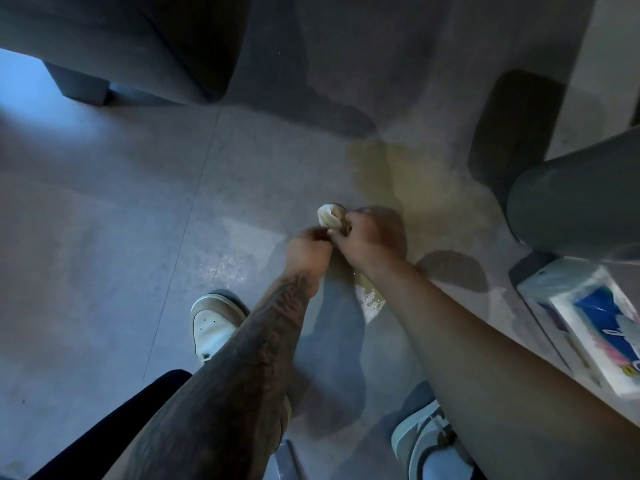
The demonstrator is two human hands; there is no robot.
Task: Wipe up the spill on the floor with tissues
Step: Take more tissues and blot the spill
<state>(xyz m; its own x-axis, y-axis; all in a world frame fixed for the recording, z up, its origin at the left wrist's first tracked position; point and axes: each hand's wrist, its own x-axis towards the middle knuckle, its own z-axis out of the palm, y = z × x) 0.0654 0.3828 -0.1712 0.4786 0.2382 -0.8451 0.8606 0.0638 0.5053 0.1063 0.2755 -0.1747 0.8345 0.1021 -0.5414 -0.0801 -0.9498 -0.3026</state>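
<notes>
Fingers (347, 226) of my right hand (370, 232) and left hand (306, 244) are pinching a crumpled tissue wad (329, 216), bunching it mid-wipe; the yellowish spill (398, 171) is lying just beyond them, likely calling for a downward press next.

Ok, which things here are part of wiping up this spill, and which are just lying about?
Part of the job: wad of tissue, gripped by left hand and right hand; yellowish spill on the floor; tissue pack at the right.
Just lying about: dark sofa; grey round container; white shoe.
</notes>
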